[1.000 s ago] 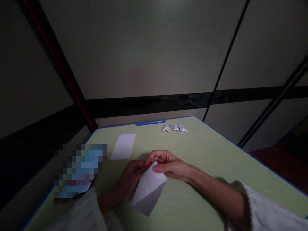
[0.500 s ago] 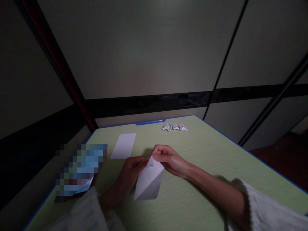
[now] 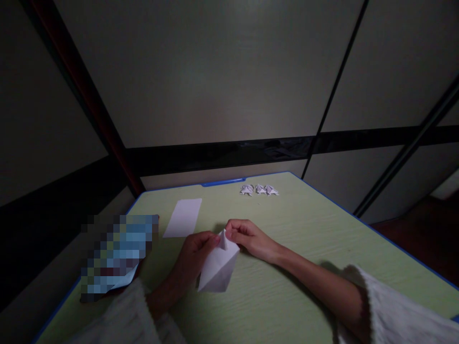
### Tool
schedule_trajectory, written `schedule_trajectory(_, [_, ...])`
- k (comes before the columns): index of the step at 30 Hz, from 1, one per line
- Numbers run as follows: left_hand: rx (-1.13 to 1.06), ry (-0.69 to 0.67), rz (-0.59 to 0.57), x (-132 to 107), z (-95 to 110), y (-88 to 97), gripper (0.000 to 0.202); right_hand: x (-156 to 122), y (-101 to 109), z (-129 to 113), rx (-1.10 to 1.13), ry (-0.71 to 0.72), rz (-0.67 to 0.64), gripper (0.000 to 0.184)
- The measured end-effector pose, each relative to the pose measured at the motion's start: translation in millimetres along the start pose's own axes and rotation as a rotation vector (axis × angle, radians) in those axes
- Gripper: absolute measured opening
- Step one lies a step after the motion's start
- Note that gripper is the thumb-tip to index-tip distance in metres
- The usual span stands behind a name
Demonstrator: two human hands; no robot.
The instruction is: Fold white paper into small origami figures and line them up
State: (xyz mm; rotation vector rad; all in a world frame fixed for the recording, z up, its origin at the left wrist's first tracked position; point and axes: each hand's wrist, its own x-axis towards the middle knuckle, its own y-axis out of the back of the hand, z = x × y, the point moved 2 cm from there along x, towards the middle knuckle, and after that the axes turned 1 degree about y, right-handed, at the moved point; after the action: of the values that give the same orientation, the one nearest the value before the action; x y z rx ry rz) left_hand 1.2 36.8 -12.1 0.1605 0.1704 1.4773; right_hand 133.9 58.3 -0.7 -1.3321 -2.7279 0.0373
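Note:
Both hands pinch a partly folded sheet of white paper (image 3: 218,274) at its upper end. A small pointed flap stands up there between the fingertips, and a diagonal crease crosses the lower part. My left hand (image 3: 196,251) is closed on the left upper edge, thumb on top. On the right upper edge, near the flap's tip, my right hand (image 3: 249,238) is closed with thumb and forefinger. The fingers behind the paper are hidden. Three small folded white paper figures (image 3: 260,189) sit in a row near the table's far edge.
A flat sheet of white paper (image 3: 182,217) lies beyond my left hand. At the table's left edge is a blurred, bluish flat object (image 3: 122,253) with a dark red border. The pale green table (image 3: 304,296) has a blue rim, and a panelled wall (image 3: 222,76) stands behind it.
The folded paper has shifted slightly left and tilted, and its lower edge is a little higher. The small flap now stands more upright between my fingertips. My right hand has moved slightly left and down.

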Motion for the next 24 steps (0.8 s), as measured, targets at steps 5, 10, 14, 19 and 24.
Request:
schedule_trajectory(5, [0.040, 0.031, -0.069, 1.0, 1.9, -3.1, 0.033, 0.7, -1.4, 2.6, -0.057, 0.040, -0.042, 0.025])
schedule_trajectory(10, [0.115, -0.020, -0.081, -1.2, 3.3, -3.3, 0.033, 1.3, -2.3, 2.9, -0.018, 0.050, -0.042, 0.023])
schedule_trajectory(14, [0.181, -0.074, -0.026, -0.9, 1.4, -1.7, 0.036, 0.2, -4.1, 1.3, -0.040, 0.036, 0.013, 0.023])
schedule_trajectory(19, [0.183, -0.047, -0.102, -1.5, -1.1, -4.4, 0.033, -2.7, -7.5, 1.8, -0.228, 0.078, -0.006, 0.024])
schedule_trajectory(24, [0.132, -0.063, -0.195, -3.9, -1.0, -6.2, 0.032, -3.4, -6.0, 0.8, -0.334, 0.116, 0.028, 0.028])
